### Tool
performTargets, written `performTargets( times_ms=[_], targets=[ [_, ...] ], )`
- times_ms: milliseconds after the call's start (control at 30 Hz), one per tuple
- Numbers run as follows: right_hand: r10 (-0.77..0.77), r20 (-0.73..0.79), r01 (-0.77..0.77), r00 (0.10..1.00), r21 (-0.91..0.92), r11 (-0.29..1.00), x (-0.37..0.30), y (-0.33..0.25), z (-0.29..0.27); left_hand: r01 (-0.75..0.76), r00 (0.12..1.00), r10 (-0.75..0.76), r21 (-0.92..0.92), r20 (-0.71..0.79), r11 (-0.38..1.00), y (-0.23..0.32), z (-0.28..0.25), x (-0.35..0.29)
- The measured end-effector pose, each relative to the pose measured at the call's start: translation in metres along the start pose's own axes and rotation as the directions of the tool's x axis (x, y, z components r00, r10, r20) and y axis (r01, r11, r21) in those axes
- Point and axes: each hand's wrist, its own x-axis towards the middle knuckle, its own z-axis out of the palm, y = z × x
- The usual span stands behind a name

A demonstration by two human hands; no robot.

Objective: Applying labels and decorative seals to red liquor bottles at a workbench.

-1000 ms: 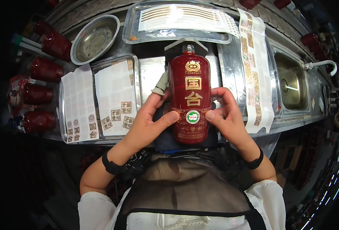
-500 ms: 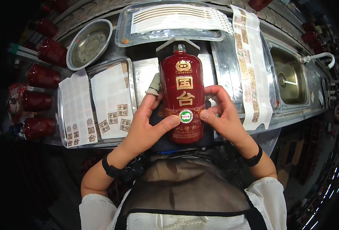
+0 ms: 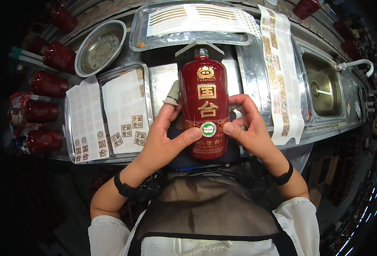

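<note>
A dark red glass bottle (image 3: 204, 100) with gold lettering lies in front of me, its uncapped clear neck pointing away. Round its lower part runs a patterned band with a round green and white emblem (image 3: 208, 129). My left hand (image 3: 169, 131) grips the bottle's left side, thumb pressed on the band; a pale cover sits on one of its fingers. On the other side my right hand (image 3: 247, 126) holds the bottle, its thumb on the band just right of the emblem. The fingers behind the bottle are partly hidden. Under the neck is a grey angular support (image 3: 184, 54).
Metal trays with label sheets (image 3: 86, 123) stand at the left and a tray with a gold-striped sheet (image 3: 201, 19) at the back. A long label strip (image 3: 278, 85) lies at the right, beside a sink (image 3: 323, 87). A metal bowl (image 3: 99, 49) and several red bottles (image 3: 47, 83) line the left.
Both hands keep nearly the same hold on the bottle. The view has shifted very slightly; red bottles at the upper left and upper right appear displaced.
</note>
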Motion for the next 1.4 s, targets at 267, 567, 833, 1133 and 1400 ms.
performTargets(
  times_ms=[267,567,833,1133,1400],
  targets=[
    [-0.016,-0.011,0.016,1.000,0.003,1.000,0.003,0.002,0.003,0.059,0.998,-0.059,-0.012,0.004,0.998,0.008,0.001,0.001],
    [0.053,-0.022,-0.052,0.998,0.055,0.997,-0.003,-0.001,0.001,0.012,1.000,-0.012,0.073,0.005,0.997,-0.001,-0.009,-0.005],
    [0.041,-0.003,-0.041,0.999,-0.108,0.993,-0.021,-0.008,0.004,-0.063,0.997,0.051,0.216,0.060,0.974,-0.011,-0.019,-0.020],
    [-0.055,-0.001,0.055,0.998,-0.144,0.988,-0.019,-0.003,0.006,-0.048,0.987,-0.001,0.294,0.163,0.955,-0.008,-0.027,-0.016],
    [-0.008,-0.047,0.008,0.999,-0.012,1.000,-0.018,0.000,0.006,-0.059,0.991,0.029,0.241,0.129,0.969,-0.010,-0.025,-0.013]
  ],
)
